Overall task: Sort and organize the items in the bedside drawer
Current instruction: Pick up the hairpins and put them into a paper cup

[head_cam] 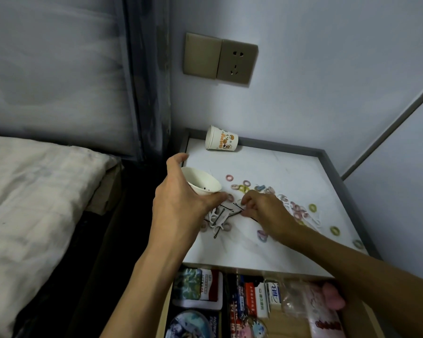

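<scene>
The left hand (pixel 178 203) is gripping the tilted paper cup (pixel 203 182) around its wall. The right hand (pixel 261 211) is pinching at thin black hairpins (pixel 217 233) lying between both hands on the worktop (pixel 279 167). These probably handle light, stiff and slippery; pinch each mid-shank with the fingertips.

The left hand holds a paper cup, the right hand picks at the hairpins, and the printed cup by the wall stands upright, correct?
Not upright: the head view shows the printed cup lying on its side by the wall. The left hand does hold a paper cup, and the right hand picks at the hairpins.
</scene>
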`<state>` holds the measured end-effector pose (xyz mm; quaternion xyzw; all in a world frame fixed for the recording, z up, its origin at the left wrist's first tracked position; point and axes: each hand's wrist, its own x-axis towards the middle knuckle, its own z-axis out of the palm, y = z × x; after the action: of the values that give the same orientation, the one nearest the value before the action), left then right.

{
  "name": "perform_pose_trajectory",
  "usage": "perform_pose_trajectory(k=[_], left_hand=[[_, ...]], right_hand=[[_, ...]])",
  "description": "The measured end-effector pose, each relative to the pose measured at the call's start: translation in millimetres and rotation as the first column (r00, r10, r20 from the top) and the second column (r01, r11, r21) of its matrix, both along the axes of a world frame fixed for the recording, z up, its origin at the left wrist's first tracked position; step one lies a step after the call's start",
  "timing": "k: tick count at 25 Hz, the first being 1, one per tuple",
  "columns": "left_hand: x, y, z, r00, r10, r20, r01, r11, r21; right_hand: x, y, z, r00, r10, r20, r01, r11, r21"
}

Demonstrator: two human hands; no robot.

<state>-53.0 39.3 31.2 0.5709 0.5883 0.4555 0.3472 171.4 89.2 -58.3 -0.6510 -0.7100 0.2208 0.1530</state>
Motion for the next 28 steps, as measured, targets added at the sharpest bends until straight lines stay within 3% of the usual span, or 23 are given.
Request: perform_pose_trajectory(k=[4,10,20,28], left_hand=[[-1.0,0.4,-1.2,1.0,0.003,0.005,-0.003,1.0,-0.004],[-3.0,1.3,-2.2,1.0,0.012,0.0,-0.012,1.0,-0.005],[-0.8,2.8,-1.0,1.0,0.009,-0.013,-0.009,1.0,-0.005],[0.1,1.8,1.8,1.0,0.013,-0.021,-0.013,1.0,0.0]], right_hand=[[2.5,-2.0,-2.0,1.0,0.021,-0.014,-0.021,0.999,0.031],[9.4,1.4,0.3,0.966,0.201,0.164,-0.225,0.965,0.139],[15.2,15.3,9.6,0.992,-0.124,0.001,0.123,0.989,0.079],[12.9,-2.4,28.7,0.958,-0.182,0.222,0.127,0.962,0.243]])
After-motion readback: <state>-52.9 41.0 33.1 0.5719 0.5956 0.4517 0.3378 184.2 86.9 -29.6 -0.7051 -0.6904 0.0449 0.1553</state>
